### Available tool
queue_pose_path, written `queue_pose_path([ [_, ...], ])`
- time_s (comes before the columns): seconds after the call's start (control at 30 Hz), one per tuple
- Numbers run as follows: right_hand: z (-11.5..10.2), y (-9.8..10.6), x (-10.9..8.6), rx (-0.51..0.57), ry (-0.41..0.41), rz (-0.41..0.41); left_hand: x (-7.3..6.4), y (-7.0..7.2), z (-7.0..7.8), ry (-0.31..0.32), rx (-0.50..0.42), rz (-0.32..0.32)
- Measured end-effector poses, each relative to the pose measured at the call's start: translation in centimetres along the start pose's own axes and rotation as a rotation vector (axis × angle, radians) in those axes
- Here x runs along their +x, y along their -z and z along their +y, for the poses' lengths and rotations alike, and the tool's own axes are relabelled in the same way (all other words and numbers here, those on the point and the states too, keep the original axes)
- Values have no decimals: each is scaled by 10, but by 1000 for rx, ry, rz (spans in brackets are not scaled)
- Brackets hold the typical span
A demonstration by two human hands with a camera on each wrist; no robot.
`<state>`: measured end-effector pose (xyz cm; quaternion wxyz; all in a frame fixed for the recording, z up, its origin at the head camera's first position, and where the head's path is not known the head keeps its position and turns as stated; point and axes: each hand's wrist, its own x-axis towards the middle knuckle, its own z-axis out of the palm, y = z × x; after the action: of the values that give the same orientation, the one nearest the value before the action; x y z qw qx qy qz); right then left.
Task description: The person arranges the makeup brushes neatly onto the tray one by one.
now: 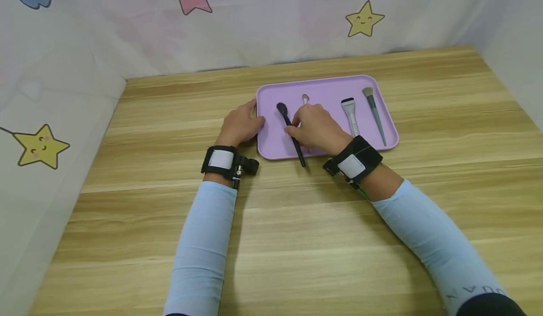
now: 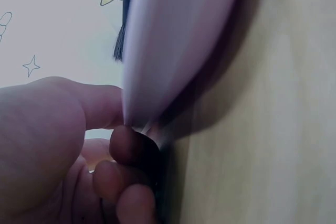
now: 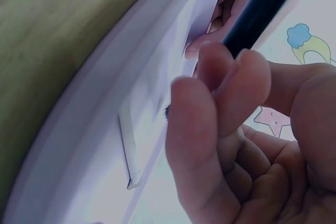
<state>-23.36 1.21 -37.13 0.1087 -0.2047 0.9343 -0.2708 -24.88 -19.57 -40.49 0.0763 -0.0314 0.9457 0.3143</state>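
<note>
My right hand pinches a black-handled makeup brush with dark bristles over the left part of a lilac tray. The right wrist view has its black handle between thumb and fingertips. At the tray's left edge, my left hand grips the rim, thumb on top and the other fingers at its underside. A small pale brush lies partly hidden behind my right hand. Further right on the tray are a flat, wide brush with a pale handle and a green-handled brush.
The tray stands toward the back of a wood-grain table. A white cloth printed with stars hangs behind and at the left. Wrist straps with cameras sit on both forearms, the left camera close to the tray's front left corner.
</note>
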Motion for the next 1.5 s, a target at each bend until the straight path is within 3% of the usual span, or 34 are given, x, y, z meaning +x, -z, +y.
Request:
queue_pose_path([
  [0.67,-4,-10,8,-84,-3,29,-1,-4,0,-22,8,11],
  [0.93,-11,5,-2,-100,11,-95,0,-1,0,-18,1,10],
  [1.07,-14,2,-3,-106,14,-111,0,0,0,-19,0,6],
  [1.5,-15,-17,5,-86,116,9,1,-1,-2,-18,14,13],
])
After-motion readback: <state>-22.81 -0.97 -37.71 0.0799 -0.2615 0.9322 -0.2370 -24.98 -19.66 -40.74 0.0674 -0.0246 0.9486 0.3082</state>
